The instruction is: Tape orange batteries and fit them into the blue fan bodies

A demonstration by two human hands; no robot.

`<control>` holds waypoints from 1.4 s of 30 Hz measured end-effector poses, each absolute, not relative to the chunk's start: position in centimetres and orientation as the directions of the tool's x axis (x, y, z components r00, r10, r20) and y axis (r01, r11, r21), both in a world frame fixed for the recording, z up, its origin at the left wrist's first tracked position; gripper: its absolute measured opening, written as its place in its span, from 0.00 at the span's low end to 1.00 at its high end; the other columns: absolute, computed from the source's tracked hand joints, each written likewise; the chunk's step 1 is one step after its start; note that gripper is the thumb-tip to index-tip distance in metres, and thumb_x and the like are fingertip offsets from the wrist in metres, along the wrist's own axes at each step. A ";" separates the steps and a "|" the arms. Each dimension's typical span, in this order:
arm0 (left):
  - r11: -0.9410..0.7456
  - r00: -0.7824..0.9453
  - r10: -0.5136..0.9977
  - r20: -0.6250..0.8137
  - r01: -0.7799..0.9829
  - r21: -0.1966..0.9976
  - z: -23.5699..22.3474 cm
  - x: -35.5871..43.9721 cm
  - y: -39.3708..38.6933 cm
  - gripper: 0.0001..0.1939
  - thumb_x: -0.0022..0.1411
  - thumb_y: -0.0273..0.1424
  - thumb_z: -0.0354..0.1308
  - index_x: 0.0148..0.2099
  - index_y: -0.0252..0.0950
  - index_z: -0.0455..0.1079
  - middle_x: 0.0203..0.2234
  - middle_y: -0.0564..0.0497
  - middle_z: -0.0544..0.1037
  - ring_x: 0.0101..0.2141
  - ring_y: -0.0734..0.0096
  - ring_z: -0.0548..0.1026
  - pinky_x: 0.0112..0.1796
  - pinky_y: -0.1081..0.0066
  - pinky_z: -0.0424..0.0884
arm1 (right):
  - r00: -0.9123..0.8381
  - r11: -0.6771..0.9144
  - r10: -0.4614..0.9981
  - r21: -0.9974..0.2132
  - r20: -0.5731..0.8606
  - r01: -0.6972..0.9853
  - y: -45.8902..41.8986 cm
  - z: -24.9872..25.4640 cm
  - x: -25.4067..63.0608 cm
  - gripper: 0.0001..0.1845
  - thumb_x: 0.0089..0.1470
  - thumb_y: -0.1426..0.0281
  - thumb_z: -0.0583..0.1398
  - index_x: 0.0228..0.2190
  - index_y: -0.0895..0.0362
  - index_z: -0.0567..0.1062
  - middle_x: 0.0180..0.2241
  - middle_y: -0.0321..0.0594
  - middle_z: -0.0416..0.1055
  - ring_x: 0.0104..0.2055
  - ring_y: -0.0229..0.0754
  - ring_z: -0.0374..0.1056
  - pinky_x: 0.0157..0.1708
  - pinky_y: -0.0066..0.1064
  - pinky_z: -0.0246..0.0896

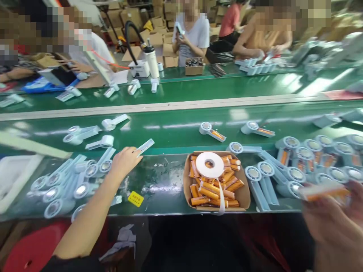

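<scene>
My left hand reaches over the bench and is closed on a pale blue handheld fan. The fan's handle points up and right; the rest is hidden by the fingers. At the right edge, my right hand is blurred and closed around an orange battery with a whitish upper side. Between the hands stands a cardboard box filled with orange batteries. A roll of white tape lies on top, its loose end hanging over the front.
Fan bodies are heaped on the left, and others with orange batteries inside crowd the right. Several fans lie on the green conveyor. A yellow label lies near the front edge. Co-workers sit across the line.
</scene>
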State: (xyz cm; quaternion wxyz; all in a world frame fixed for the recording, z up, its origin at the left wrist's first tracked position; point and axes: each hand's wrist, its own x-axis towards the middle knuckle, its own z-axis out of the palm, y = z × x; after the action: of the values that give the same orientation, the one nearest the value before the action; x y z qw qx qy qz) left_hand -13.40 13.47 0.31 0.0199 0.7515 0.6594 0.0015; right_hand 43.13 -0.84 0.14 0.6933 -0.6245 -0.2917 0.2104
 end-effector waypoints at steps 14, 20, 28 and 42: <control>-0.504 0.641 0.762 -0.091 0.676 0.538 -2.7 3.1 33.4 0.06 0.53 0.35 0.66 0.30 0.39 0.80 0.45 0.46 0.86 0.53 0.54 0.79 0.57 0.63 0.74 | -0.309 0.258 0.944 -0.832 0.111 0.490 24.5 1.9 28.0 0.26 0.58 0.68 0.67 0.58 0.51 0.75 0.38 0.36 0.85 0.42 0.44 0.82 0.50 0.37 0.75; -0.352 0.497 0.864 -0.074 0.704 0.617 -3.5 3.6 33.2 0.16 0.72 0.42 0.56 0.45 0.36 0.78 0.47 0.45 0.84 0.48 0.62 0.80 0.54 0.61 0.74 | -0.430 0.360 0.903 -0.558 0.006 0.748 27.8 0.9 25.6 0.19 0.65 0.71 0.64 0.57 0.52 0.77 0.40 0.40 0.86 0.44 0.47 0.82 0.50 0.36 0.71; -0.244 0.383 0.921 -0.069 0.706 0.665 -4.0 5.4 32.8 0.16 0.76 0.42 0.60 0.53 0.34 0.76 0.52 0.44 0.80 0.50 0.62 0.80 0.54 0.55 0.78 | -0.490 0.436 0.851 -0.267 -0.187 0.859 27.7 -0.8 24.9 0.21 0.68 0.65 0.63 0.60 0.49 0.78 0.44 0.48 0.85 0.46 0.55 0.81 0.46 0.37 0.70; -0.799 0.851 0.502 0.152 0.390 0.458 -0.5 7.7 20.3 0.32 0.64 0.44 0.69 0.66 0.40 0.71 0.65 0.40 0.74 0.67 0.46 0.66 0.70 0.44 0.59 | -0.152 0.312 0.949 -0.753 0.276 0.579 11.4 3.4 34.9 0.18 0.69 0.57 0.59 0.46 0.54 0.84 0.43 0.43 0.85 0.43 0.48 0.80 0.45 0.38 0.76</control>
State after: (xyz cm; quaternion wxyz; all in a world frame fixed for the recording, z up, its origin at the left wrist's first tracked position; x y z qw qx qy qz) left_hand 7.66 20.27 -0.52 0.2100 0.9389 0.2374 0.1339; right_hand 34.92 11.40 3.45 0.3753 -0.5321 -0.7178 0.2465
